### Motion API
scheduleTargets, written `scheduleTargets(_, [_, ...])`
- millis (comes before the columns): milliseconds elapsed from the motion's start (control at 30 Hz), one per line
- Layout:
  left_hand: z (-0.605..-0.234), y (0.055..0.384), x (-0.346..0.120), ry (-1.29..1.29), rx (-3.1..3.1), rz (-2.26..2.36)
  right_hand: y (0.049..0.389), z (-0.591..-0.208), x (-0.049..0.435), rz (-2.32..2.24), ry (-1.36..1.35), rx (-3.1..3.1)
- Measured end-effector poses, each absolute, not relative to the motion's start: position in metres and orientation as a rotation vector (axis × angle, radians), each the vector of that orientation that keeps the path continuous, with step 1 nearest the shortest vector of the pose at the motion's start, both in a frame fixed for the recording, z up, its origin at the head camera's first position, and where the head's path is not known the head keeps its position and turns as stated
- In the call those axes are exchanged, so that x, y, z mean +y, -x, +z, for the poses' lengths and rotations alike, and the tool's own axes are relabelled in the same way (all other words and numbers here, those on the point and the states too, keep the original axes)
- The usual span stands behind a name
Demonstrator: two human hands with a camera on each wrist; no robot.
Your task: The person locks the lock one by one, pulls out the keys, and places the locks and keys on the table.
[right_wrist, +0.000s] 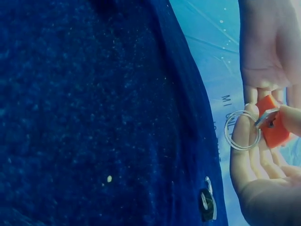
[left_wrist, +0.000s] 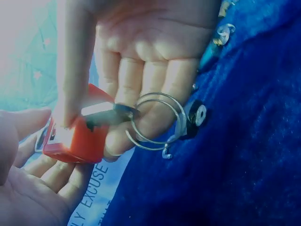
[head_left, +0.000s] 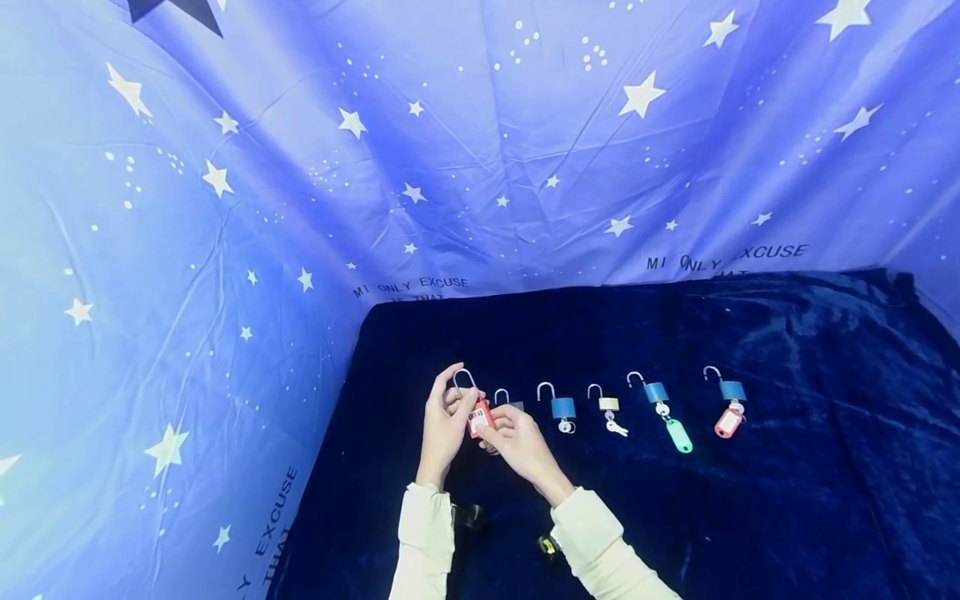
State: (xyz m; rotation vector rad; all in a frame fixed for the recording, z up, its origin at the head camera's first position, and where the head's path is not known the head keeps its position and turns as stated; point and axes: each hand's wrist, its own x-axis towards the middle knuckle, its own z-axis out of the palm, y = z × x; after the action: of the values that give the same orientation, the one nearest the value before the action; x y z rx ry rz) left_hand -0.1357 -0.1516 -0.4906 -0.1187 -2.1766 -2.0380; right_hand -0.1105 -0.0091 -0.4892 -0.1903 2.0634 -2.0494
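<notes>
A red padlock (head_left: 478, 418) with a steel shackle is held up between both hands above the dark blue velvet cloth (head_left: 787, 467). My left hand (head_left: 457, 408) grips the padlock's body from the left. My right hand (head_left: 498, 429) pinches a key (left_wrist: 110, 113) that sits in the red padlock (left_wrist: 77, 139), and a wire key ring (left_wrist: 157, 122) hangs from the key over the fingers (left_wrist: 160, 89). In the right wrist view the red padlock (right_wrist: 273, 127) and key ring (right_wrist: 242, 129) show between the left palm (right_wrist: 263, 47) and the right hand (right_wrist: 263, 197).
Several padlocks with open shackles lie in a row on the cloth: a small one (head_left: 504, 400) behind my hands, a blue one (head_left: 562, 407), a brass one (head_left: 609, 404), one with a green tag (head_left: 678, 435), one with a pink tag (head_left: 727, 421). A black-headed key (left_wrist: 195, 117) lies nearby. Star-print fabric (head_left: 225, 250) walls the left and back.
</notes>
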Motion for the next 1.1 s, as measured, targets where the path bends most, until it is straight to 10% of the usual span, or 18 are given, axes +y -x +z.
scheduleTargets(1100, [-0.484, 0.129, -0.169, 0.124, -2.233, -2.092, 0.116, -0.5, -0.007, -2.09, 0.259, 1.865])
